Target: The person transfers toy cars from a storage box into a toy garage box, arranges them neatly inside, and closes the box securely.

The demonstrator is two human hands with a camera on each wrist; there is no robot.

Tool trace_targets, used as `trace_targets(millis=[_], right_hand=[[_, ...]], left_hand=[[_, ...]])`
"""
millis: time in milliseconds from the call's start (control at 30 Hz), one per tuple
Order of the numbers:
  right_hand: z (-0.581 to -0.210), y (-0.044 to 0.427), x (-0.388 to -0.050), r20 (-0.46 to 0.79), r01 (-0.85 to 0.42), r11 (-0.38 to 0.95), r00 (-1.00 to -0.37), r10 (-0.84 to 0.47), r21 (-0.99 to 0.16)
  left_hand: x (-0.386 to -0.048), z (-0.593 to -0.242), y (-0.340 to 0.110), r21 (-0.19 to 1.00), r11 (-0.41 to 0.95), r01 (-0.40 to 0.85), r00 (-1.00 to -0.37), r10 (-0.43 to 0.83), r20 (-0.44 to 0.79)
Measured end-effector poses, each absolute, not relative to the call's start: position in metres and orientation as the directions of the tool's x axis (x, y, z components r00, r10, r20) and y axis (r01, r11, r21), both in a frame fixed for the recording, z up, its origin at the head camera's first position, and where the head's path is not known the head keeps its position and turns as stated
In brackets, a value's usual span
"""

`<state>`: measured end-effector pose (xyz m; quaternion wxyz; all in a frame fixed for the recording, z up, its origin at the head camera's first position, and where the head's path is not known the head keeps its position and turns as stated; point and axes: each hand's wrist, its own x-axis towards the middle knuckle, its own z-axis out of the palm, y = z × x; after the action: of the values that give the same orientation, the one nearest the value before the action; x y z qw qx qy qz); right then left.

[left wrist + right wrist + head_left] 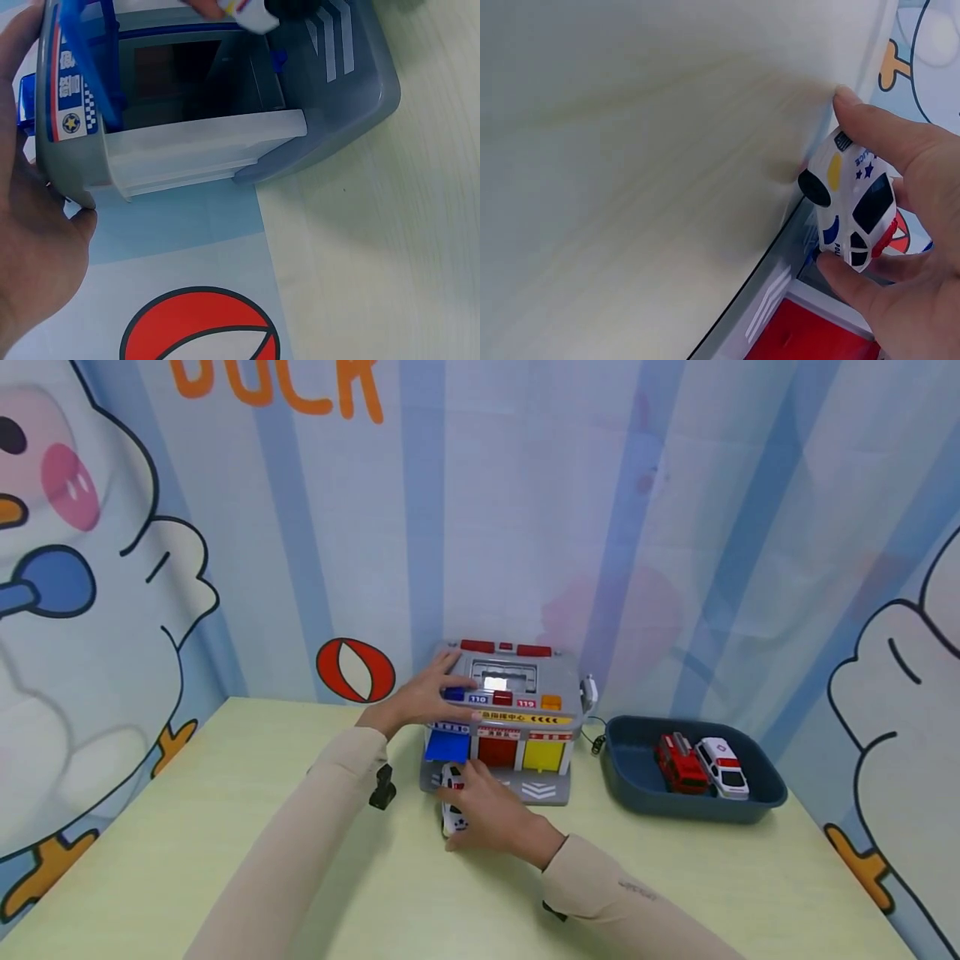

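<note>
My right hand [495, 814] is clamped on a white police car [851, 199]. The thumb lies at the car's near end; the fingers bear toward its far end. The car sits at the front left of a grey toy station [558, 672], directly before the bay under the blue door [447, 747]. The blue door is raised and projects outward over the bay entrance. Whether the car's wheels touch the ramp cannot be determined.

My left hand [427, 693] rests on the left part of the station roof. Its fingers are spread apart, some on the top surface and one along the front edge.

The red door [497, 752], at centre, and the yellow door [543, 756], at right, are both down. White chevrons mark the grey base in front of the bays.

A dark blue tray [697, 810] stands on the table [187, 810] to the right of the station. It contains a red fire truck [681, 766] and, just beside it, a white ambulance [723, 768]. A black cord [597, 743] lies between station and tray. A striped blue backdrop [525, 527] hangs behind the table.
</note>
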<state>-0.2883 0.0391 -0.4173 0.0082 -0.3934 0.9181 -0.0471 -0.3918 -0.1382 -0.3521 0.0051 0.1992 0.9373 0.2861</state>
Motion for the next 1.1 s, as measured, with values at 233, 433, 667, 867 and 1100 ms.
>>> trace_targets(millis=[233, 433, 667, 867, 1100], right_hand=[[-0.422, 0.030, -0.294, 0.060, -0.735, 0.676, -0.679, -0.732, -0.063], [-0.427, 0.030, -0.296, 0.071, -0.750, 0.661, -0.660, -0.748, -0.009], [-0.429, 0.029, -0.295, 0.032, -0.754, 0.654, -0.653, -0.756, 0.067], [-0.425, 0.027, -0.295, -0.076, -0.714, 0.700, -0.698, -0.712, -0.003], [-0.422, 0.026, -0.295, -0.100, -0.717, 0.696, -0.696, -0.711, 0.038]], left_hand=[[-0.392, -0.352, -0.138, 0.543, 0.752, 0.373, -0.920, 0.375, 0.113], [-0.391, -0.352, -0.137, 0.535, 0.756, 0.377, -0.918, 0.381, 0.109], [-0.391, -0.352, -0.138, 0.542, 0.753, 0.374, -0.920, 0.377, 0.110], [-0.392, -0.353, -0.139, 0.540, 0.753, 0.375, -0.920, 0.373, 0.118], [-0.392, -0.352, -0.137, 0.531, 0.762, 0.369, -0.923, 0.369, 0.112]])
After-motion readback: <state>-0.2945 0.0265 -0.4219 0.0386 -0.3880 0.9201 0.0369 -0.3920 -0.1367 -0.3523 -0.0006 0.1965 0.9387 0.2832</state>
